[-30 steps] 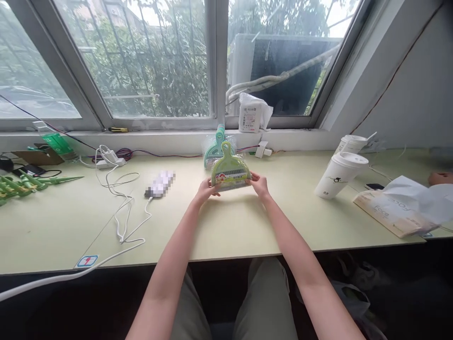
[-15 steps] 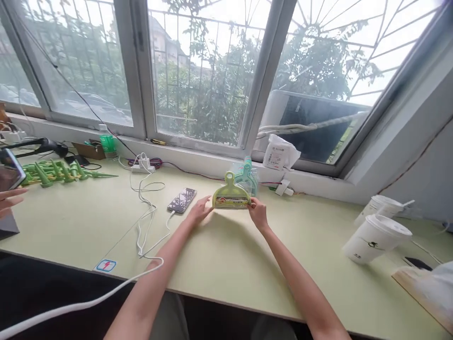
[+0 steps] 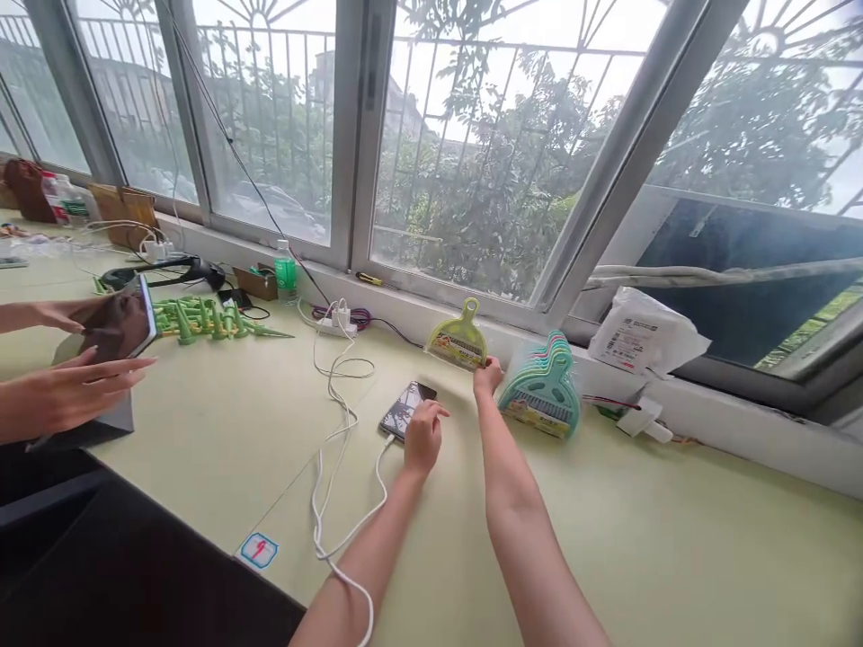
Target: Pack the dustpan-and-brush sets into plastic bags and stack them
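A yellow-green mini dustpan (image 3: 461, 331) in clear packaging, with a printed label and a brush across it, stands upright at the window-side edge of the table. My right hand (image 3: 489, 376) grips its lower right corner between thumb and fingers. My left hand (image 3: 424, 436) is over the right side of a phone (image 3: 408, 409) with a cable plugged in; its fingers are loosely bent and apart, holding nothing. Right of my right hand stands a row of packaged dustpans (image 3: 543, 395), teal at the front with other colours behind.
At the left, another person's hands (image 3: 67, 395) hold a dark-screened device (image 3: 121, 323). Green spiked pieces (image 3: 209, 321) and a bottle (image 3: 286, 271) lie beyond. White cables (image 3: 320, 503) run by my left arm. A power strip (image 3: 337, 322) and white package (image 3: 640, 332) sit along the window.
The yellow-green dustpan has moved away from me and leftward to the wall, carried by my right hand. My left hand has released it and drawn back beside the phone. The view has turned left.
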Motion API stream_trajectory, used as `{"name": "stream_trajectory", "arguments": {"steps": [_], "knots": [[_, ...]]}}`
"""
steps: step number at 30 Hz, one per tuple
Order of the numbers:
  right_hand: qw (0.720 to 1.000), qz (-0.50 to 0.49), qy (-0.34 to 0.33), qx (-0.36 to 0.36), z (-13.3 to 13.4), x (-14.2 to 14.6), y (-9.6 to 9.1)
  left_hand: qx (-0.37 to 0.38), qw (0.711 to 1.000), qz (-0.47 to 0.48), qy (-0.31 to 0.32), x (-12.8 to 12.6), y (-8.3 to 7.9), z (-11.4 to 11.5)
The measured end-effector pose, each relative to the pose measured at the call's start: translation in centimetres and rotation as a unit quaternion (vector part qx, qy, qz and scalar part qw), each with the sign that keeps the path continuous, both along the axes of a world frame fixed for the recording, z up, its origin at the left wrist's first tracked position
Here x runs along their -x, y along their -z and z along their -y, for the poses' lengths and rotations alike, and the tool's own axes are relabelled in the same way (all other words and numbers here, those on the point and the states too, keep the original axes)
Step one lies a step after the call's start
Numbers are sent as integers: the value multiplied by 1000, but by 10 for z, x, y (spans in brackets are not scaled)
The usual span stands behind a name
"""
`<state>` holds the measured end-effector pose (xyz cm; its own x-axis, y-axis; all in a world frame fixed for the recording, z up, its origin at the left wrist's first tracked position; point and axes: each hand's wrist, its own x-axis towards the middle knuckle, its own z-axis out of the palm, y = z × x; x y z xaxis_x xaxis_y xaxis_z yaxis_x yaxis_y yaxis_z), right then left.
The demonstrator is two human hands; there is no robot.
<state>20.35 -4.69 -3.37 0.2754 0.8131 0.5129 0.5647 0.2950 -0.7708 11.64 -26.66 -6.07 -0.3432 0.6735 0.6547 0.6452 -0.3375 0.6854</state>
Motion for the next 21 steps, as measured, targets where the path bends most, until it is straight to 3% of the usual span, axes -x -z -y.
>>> {"name": "stream_trajectory", "arguments": {"steps": [4,8,13,21], "knots": [[1000,14,-14,4,-36,14,6,9,997,-69,18,-6,2,-3],[999,14,-35,9,-61,22,28,12,997,-70,17,-7,2,-5],[999,-31,-26,24,-79,40,54,19,998,-61,14,-4,2,-9],[997,-77,4,27,-95,47,62,54,997,-51,8,-3,5,-10]]}}
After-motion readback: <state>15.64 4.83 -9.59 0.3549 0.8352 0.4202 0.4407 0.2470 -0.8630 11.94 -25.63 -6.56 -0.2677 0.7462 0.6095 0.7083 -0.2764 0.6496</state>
